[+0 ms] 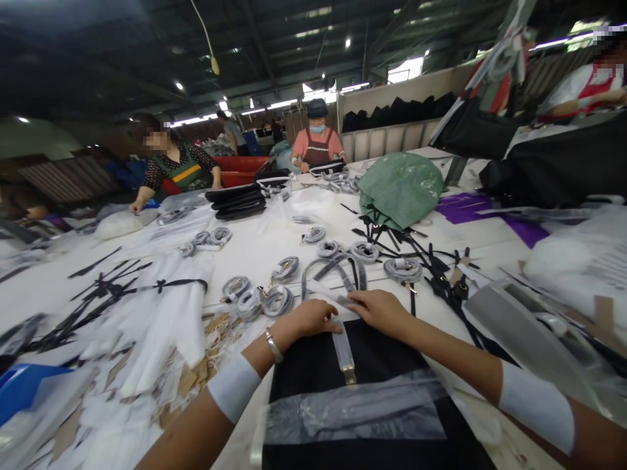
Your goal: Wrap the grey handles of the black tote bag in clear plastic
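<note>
A black bag lies in front of me, with clear plastic film across its lower part. Down its upper middle runs a closure strap in clear wrap, ending in a metal clasp. My left hand is at the bag's top edge, fingers curled by the strap's upper end; what they hold, if anything, is hidden. Closed at the same edge, my right hand pinches a pale translucent strip. Film-wrapped handles arch beyond both hands.
Coiled wrapped straps lie beyond the bag. White packing sheets and brown paper tags are at left; black straps, a green cloth bundle and a grey tool at right. Co-workers are around the table.
</note>
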`<state>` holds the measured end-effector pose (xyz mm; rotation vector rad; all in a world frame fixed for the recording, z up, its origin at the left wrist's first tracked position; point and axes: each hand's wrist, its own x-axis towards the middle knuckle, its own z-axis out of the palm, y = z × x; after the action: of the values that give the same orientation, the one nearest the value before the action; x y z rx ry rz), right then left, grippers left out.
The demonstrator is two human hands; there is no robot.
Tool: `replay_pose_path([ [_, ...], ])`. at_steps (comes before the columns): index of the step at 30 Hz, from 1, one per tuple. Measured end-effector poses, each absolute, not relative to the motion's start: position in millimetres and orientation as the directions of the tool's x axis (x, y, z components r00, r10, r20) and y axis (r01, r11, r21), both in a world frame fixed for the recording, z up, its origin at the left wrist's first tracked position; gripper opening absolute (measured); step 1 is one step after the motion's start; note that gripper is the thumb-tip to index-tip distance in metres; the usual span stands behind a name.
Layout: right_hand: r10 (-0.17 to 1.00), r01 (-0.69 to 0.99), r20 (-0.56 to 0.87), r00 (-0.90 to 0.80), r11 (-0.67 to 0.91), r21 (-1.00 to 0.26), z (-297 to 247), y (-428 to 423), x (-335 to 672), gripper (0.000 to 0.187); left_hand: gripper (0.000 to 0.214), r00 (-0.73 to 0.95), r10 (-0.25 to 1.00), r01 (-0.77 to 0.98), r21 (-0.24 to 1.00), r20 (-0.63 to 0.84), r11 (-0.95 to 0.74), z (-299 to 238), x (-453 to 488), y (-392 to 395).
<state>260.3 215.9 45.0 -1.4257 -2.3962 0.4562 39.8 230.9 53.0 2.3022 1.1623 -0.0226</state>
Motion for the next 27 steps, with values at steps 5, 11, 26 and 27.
replay_pose_path([
  [5,0.856,0.828,-0.066,-0.513,0.474,-0.299,48,225,254,0.025,0.054,0.585,0.771,0.773,0.461,-0.252,-0.435,53,39,219],
  [11,0.774,0.798,-0.221,-0.594,0.530,-0.287,51,243,254,0.019,0.057,0.606,0.759,0.657,0.687,-0.238,-0.309,41,35,217],
  [26,0.346,0.684,-0.593,-0.727,0.432,-0.588,55,299,246,0.030,0.059,0.611,0.761,0.162,0.975,-0.218,0.149,19,32,207],
  [27,0.326,0.692,-0.615,-0.718,0.430,-0.580,53,303,244,0.027,0.058,0.612,0.762,0.159,0.977,-0.211,0.142,19,32,207],
])
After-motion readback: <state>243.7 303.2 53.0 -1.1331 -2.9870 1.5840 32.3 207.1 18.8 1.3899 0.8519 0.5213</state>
